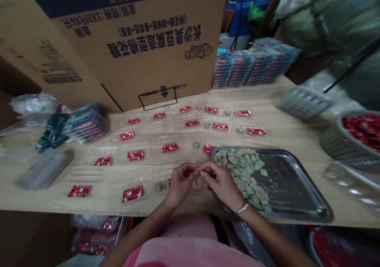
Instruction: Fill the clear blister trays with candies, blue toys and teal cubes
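My left hand (182,180) and my right hand (221,182) meet over the front of the table, thumbs and fingers pinched together. Between the fingertips is a small green-and-pink striped candy piece (198,169), partly hidden by them. Close to my right hand, a metal tray (292,184) bears a heap of similar striped candy pieces (243,168) on its left side. Clear plastic trays lie in rows around my hands, many with a red sachet (132,194) inside. One striped candy piece (158,187) sits left of my left hand.
A large cardboard box (160,41) stands along the back. Stacked packs (252,67) are at the back right, others (87,123) at the left. A grey basket (341,140) of red sachets and a grey plastic bin (305,100) stand right. Clear plastic trays (353,184) lie at the right edge.
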The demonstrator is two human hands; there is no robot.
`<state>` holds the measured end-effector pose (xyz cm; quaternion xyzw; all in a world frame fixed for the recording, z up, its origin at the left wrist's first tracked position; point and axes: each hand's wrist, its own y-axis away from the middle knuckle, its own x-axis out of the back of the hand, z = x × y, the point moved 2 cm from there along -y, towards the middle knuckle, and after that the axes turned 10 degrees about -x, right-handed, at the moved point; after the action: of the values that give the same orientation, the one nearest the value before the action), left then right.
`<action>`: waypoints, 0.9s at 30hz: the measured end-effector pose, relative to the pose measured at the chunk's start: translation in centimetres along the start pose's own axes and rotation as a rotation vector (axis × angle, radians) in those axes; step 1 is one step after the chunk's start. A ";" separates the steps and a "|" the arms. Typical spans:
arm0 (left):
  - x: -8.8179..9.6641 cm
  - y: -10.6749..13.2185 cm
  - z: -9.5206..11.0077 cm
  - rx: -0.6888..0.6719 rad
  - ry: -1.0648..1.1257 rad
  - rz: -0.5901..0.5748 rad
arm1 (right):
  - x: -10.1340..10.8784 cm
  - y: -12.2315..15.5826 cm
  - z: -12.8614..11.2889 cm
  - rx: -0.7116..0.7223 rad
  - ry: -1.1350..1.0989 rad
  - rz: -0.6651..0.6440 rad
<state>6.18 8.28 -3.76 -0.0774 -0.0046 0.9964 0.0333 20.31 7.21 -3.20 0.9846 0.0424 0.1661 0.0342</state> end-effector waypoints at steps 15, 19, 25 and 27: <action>15.7 -4.0 1.7 -0.273 -0.910 0.316 | -14.5 -14.5 -4.9 0.116 0.454 -0.276; 16.6 -5.8 1.3 -0.286 -1.078 0.176 | -15.8 -14.4 -4.0 0.142 0.568 -0.242; 15.4 -6.9 1.2 -0.288 -1.198 0.005 | -15.8 -13.3 -4.4 0.182 0.710 -0.230; 15.0 -7.1 1.5 -0.302 -1.211 -0.027 | -15.7 -13.2 -4.8 0.166 0.750 -0.214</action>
<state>-8.34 16.36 -4.45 0.4973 -0.1645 0.8514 0.0263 2.97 19.10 -4.85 0.8451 0.1676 0.5055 -0.0461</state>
